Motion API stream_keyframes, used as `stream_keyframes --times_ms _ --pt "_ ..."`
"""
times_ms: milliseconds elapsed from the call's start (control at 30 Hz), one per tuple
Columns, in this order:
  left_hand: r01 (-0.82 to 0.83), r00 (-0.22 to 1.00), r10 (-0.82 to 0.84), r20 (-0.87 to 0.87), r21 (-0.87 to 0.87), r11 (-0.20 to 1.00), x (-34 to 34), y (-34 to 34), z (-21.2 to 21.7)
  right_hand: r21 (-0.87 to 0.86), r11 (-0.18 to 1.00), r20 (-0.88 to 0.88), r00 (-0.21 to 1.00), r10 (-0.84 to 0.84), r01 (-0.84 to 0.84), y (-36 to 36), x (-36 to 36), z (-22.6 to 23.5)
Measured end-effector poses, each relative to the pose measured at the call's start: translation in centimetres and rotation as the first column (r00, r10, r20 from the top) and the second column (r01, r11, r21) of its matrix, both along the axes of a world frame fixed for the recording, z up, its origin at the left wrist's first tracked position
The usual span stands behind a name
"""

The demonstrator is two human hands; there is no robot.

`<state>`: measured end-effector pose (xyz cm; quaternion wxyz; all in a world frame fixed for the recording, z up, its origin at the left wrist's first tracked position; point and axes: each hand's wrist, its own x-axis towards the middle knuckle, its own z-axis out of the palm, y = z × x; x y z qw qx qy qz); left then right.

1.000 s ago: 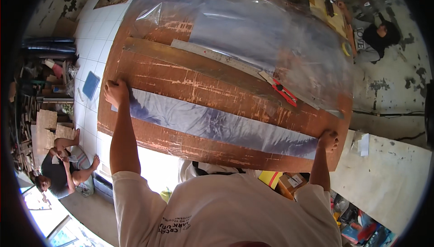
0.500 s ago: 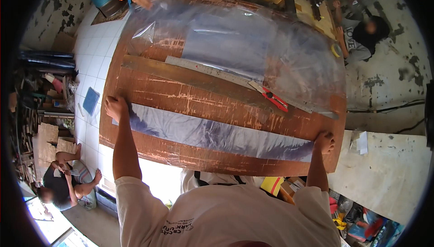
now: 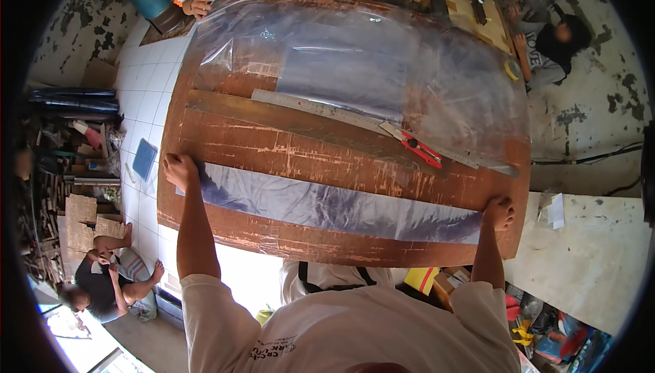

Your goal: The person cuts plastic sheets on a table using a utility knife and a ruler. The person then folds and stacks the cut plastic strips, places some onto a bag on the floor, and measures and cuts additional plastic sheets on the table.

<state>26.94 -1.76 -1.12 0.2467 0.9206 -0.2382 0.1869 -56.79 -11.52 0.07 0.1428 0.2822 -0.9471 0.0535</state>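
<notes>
In the head view, little has changed over the last second: the left hand [image 3: 179,168] and right hand [image 3: 499,212] stay at opposite ends of the clear plastic strip [image 3: 327,206], fingers curled shut on its ends. The strip still lies flat and taut across the worn brown tabletop [image 3: 286,148], nearer the person than the metal ruler [image 3: 321,108] and red utility knife [image 3: 421,149]. Beyond those lies the large plastic sheet [image 3: 382,73]. The holding seems steady, with the strip stretched rather than lifted.
</notes>
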Motion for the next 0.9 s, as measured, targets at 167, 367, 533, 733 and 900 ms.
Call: stream_keyframes --times_ms 167,367,533,733,900 --pt "0.014 1.000 -0.013 0.027 -0.010 1.000 -0.07 0.07 0.08 0.001 1.000 -0.005 1.000 0.006 -0.006 0.20 -0.10 -0.15" --pt "-0.002 0.999 0.003 0.038 -0.009 1.000 -0.03 -0.08 0.13 0.001 1.000 -0.008 1.000 0.004 -0.004 0.04 -0.09 -0.27" --pt "-0.021 0.998 0.020 0.051 0.008 1.000 -0.08 -0.22 0.14 0.001 1.000 0.011 1.000 0.018 -0.018 0.20 -0.25 -0.12" --pt "-0.012 0.997 0.011 0.078 0.009 1.000 -0.04 -0.07 0.01 -0.002 1.000 0.018 1.000 0.008 -0.008 0.12 0.30 0.15" --pt "-0.014 0.996 0.012 0.089 0.022 1.000 -0.12 -0.17 -0.01 0.006 1.000 0.013 1.000 0.015 -0.015 0.19 0.01 -0.09"
